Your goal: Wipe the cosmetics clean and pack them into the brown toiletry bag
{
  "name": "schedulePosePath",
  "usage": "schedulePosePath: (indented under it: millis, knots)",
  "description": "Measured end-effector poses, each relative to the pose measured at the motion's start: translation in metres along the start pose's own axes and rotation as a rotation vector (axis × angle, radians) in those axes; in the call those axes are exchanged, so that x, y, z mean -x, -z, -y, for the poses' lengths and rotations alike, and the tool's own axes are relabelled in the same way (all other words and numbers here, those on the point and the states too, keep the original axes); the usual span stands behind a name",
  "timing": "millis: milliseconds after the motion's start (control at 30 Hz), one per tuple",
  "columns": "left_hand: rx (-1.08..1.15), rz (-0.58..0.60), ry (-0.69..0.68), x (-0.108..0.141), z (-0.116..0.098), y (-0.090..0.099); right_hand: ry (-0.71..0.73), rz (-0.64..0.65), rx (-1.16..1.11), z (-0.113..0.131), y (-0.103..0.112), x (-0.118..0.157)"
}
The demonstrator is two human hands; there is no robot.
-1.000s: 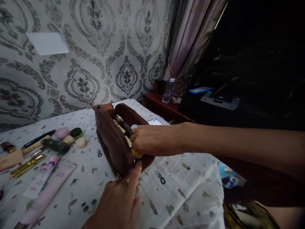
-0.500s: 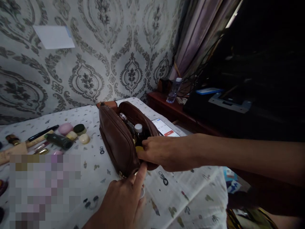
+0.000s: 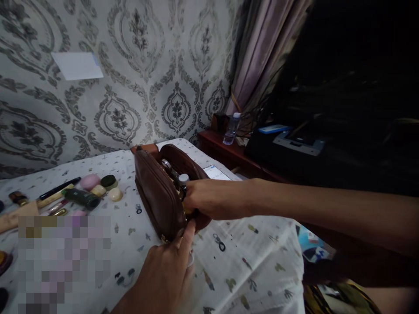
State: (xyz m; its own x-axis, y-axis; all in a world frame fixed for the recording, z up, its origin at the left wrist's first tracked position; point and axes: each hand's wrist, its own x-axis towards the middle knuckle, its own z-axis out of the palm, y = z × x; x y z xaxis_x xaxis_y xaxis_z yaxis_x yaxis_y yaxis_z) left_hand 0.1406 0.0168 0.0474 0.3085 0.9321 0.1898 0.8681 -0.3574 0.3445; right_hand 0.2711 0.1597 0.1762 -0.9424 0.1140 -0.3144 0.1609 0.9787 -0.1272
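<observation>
A brown leather pouch (image 3: 159,198) lies open on the patterned white cloth (image 3: 242,283), with a white-capped bottle (image 3: 183,179) and other small items inside. My right hand (image 3: 207,198) reaches in from the right, its fingers bent down into the opening beside the bottle; the fingertips and what they hold are hidden. At the pouch's near end, my left hand (image 3: 166,266) grips the edge near the zipper, index finger extended along the rim. Something small and white shows under its fingers.
Cosmetics, including a pink sponge (image 3: 90,181), a dark green tube (image 3: 81,198) and a round dark jar (image 3: 108,182), lie left. A phone (image 3: 216,172) rests behind my right wrist. A water bottle (image 3: 231,129) stands on the red-brown table (image 3: 212,141).
My right hand has moved slightly left and deeper into the pouch, nearer the white-capped bottle. My left hand stays at the near end. The view has shifted a little.
</observation>
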Motion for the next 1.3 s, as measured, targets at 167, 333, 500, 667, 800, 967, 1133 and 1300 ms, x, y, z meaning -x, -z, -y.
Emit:
schedulePosePath:
  millis: [167,333,500,667,800,967,1133,1300]
  knots:
    - [-0.080,0.004,0.021,-0.001,-0.001,-0.002,0.024,0.098,0.332,0.001,0.000,-0.019]
    - [-0.056,0.007,0.016,-0.002,-0.001,-0.002,0.017,0.155,0.384,0.001,-0.003,-0.027]
    - [-0.023,0.039,0.025,-0.002,0.000,-0.003,-0.039,0.141,0.378,0.000,-0.011,-0.030]
    - [0.002,0.055,0.051,-0.001,0.000,-0.003,-0.076,0.097,0.362,-0.002,-0.017,-0.032]
    - [0.015,0.095,0.053,-0.002,0.000,-0.001,-0.063,0.090,0.356,-0.004,-0.017,-0.032]
    - [-0.014,0.126,0.081,-0.003,0.000,-0.003,-0.056,0.096,0.355,-0.005,-0.017,-0.034]
    - [0.002,0.131,0.082,-0.003,-0.003,0.001,-0.043,0.097,0.338,-0.003,-0.014,-0.032]
    - [-0.004,0.167,0.117,-0.004,-0.006,0.005,-0.034,0.100,0.349,-0.004,-0.010,-0.031]
